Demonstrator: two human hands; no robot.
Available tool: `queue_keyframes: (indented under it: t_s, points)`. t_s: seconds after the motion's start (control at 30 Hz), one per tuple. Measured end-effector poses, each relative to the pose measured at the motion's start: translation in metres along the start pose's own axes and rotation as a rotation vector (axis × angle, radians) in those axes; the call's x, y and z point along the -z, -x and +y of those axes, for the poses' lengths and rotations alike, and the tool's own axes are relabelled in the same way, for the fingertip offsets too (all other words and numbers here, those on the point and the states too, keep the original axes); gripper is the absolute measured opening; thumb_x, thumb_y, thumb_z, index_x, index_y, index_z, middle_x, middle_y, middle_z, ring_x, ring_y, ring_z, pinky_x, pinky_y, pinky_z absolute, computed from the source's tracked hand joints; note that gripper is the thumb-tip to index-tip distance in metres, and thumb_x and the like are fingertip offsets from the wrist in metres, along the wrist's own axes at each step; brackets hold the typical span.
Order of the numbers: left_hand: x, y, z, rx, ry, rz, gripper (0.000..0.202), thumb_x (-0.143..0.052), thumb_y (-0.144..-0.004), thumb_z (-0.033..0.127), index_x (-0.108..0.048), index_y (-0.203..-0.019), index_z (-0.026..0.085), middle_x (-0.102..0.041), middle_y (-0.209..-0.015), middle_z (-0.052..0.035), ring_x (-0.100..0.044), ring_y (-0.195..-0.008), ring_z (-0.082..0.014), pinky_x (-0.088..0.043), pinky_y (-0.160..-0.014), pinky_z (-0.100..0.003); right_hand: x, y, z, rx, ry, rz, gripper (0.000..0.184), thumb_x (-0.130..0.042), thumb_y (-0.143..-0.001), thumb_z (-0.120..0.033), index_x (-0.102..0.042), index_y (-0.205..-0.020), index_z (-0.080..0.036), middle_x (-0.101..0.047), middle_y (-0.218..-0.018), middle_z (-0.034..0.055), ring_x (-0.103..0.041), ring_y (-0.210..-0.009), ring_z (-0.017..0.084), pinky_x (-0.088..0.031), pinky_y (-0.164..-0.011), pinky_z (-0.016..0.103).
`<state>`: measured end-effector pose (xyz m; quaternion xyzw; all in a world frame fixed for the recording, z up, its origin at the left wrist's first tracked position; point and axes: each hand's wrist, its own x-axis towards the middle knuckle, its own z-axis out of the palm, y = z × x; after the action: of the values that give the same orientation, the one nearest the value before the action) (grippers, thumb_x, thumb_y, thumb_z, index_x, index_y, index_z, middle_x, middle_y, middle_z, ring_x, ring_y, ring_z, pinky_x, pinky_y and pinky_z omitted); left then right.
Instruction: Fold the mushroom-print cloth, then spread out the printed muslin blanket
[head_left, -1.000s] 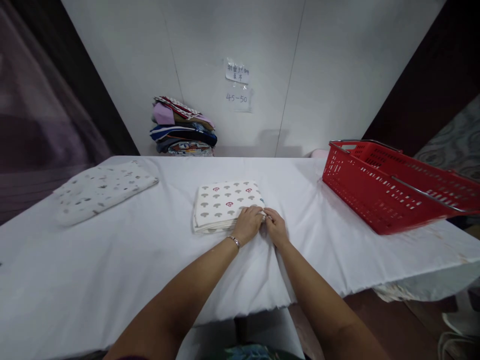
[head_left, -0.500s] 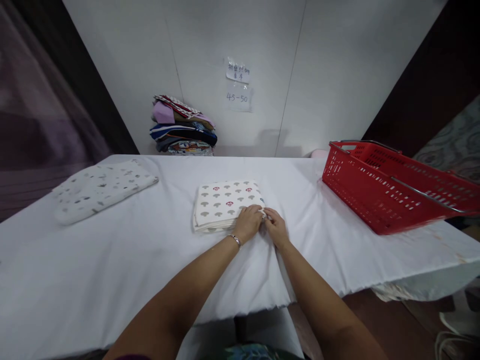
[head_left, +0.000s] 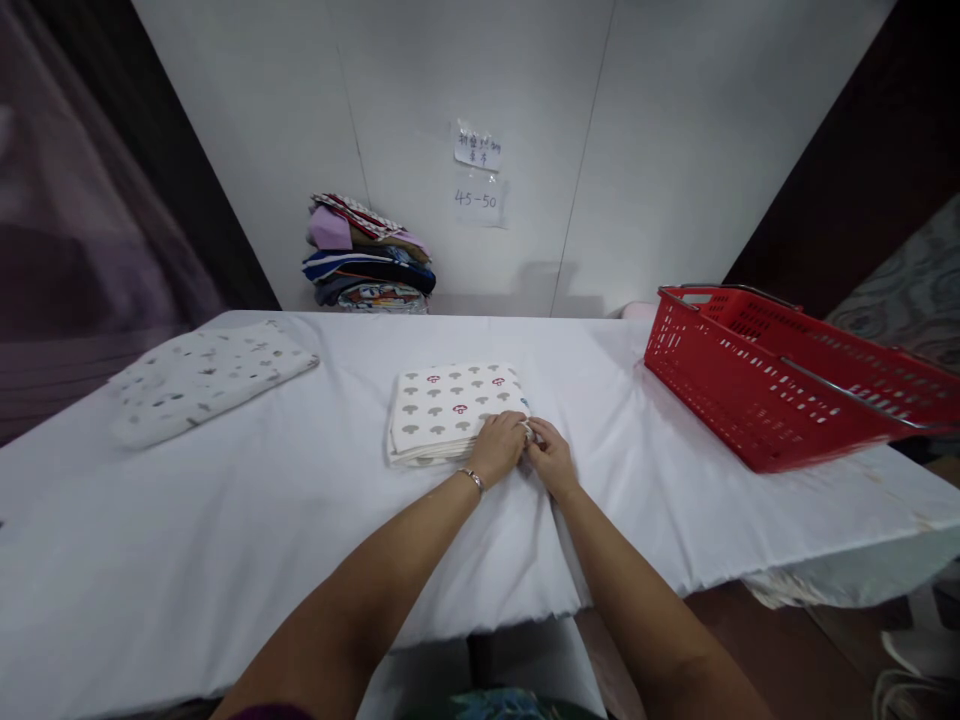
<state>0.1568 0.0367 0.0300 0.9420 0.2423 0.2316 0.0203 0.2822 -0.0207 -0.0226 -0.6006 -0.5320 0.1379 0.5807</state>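
A folded white cloth with a grey and red mushroom print (head_left: pixel 448 410) lies in the middle of the white-covered table (head_left: pixel 300 520). My left hand (head_left: pixel 498 447), with a bracelet on its wrist, rests on the cloth's near right corner, fingers curled over the edge. My right hand (head_left: pixel 551 458) meets it at the same corner, its fingers pinched on the cloth's edge. Both hands touch each other there.
A second folded white cloth with grey spots (head_left: pixel 202 378) lies at the table's left. A red plastic basket (head_left: pixel 780 385) with a metal handle stands at the right. A pile of folded coloured cloths (head_left: pixel 367 255) sits behind the table by the wall with paper notes (head_left: pixel 477 175).
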Motion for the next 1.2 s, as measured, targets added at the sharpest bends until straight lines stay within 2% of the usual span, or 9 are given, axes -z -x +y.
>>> queue_keyframes:
  t_s: [0.2, 0.37, 0.43, 0.53, 0.67, 0.83, 1.2]
  points:
    - [0.0, 0.001, -0.001, -0.008, 0.028, -0.029, 0.015, -0.044, -0.086, 0.016, -0.058, -0.091, 0.017, -0.059, -0.101, -0.0053, -0.051, -0.098, -0.0185, -0.039, -0.083, -0.034, -0.001, 0.001, 0.001, 0.023, 0.104, 0.013, 0.032, -0.052, -0.075, -0.021, -0.065, -0.105, -0.022, -0.057, -0.119, 0.008, -0.052, -0.11, 0.022, -0.045, -0.091, 0.04]
    - [0.004, 0.014, -0.011, 0.014, 0.012, -0.011, 0.026, -0.046, -0.085, 0.015, -0.053, -0.11, 0.018, -0.06, -0.106, -0.0061, -0.051, -0.1, -0.0191, -0.039, -0.086, -0.035, -0.001, 0.003, -0.003, 0.033, 0.181, 0.046, 0.029, -0.05, -0.078, -0.022, -0.065, -0.103, -0.023, -0.056, -0.118, 0.0076, -0.049, -0.111, 0.022, -0.044, -0.091, 0.041]
    - [0.009, 0.024, -0.021, 0.045, 0.003, -0.007, 0.027, -0.046, -0.086, 0.017, -0.052, -0.113, 0.018, -0.061, -0.108, -0.0063, -0.051, -0.102, -0.0195, -0.039, -0.087, -0.035, -0.001, 0.004, -0.004, 0.039, 0.194, 0.041, 0.027, -0.05, -0.079, -0.022, -0.065, -0.102, -0.024, -0.056, -0.117, 0.0076, -0.048, -0.111, 0.022, -0.044, -0.091, 0.041]
    - [0.018, 0.043, -0.042, 0.096, -0.002, -0.005, 0.023, -0.045, -0.088, 0.021, -0.057, -0.107, 0.019, -0.062, -0.107, -0.006, -0.053, -0.102, -0.0192, -0.04, -0.087, -0.035, -0.001, 0.005, -0.006, 0.039, 0.207, 0.04, 0.026, -0.049, -0.079, -0.023, -0.065, -0.101, -0.024, -0.056, -0.115, 0.0079, -0.048, -0.11, 0.023, -0.044, -0.091, 0.042]
    - [0.034, 0.073, -0.067, 0.142, -0.024, 0.047, 0.022, -0.044, -0.089, 0.025, -0.06, -0.104, 0.022, -0.063, -0.103, -0.0051, -0.054, -0.099, -0.0183, -0.041, -0.087, -0.035, -0.001, 0.005, -0.008, 0.065, 0.244, 0.042, 0.027, -0.049, -0.08, -0.023, -0.064, -0.103, -0.024, -0.056, -0.114, 0.0071, -0.048, -0.109, 0.023, -0.043, -0.092, 0.042]
    - [0.049, 0.099, -0.076, 0.217, -0.007, 0.123, 0.024, -0.044, -0.089, 0.032, -0.06, -0.103, 0.02, -0.062, -0.105, -0.0059, -0.053, -0.099, -0.0184, -0.04, -0.089, -0.035, -0.001, 0.006, -0.013, 0.119, 0.305, 0.023, 0.031, -0.049, -0.08, -0.023, -0.061, -0.108, -0.025, -0.055, -0.117, 0.0059, -0.046, -0.11, 0.022, -0.042, -0.094, 0.042]
    - [0.044, 0.083, -0.065, 0.258, -0.039, 0.06, 0.021, -0.044, -0.087, 0.025, -0.064, -0.096, 0.021, -0.063, -0.097, -0.0056, -0.054, -0.093, -0.0196, -0.041, -0.084, -0.037, -0.001, 0.006, -0.014, 0.142, 0.383, -0.006, 0.026, -0.045, -0.083, -0.022, -0.062, -0.102, -0.025, -0.056, -0.115, 0.0065, -0.046, -0.109, 0.023, -0.045, -0.09, 0.043]
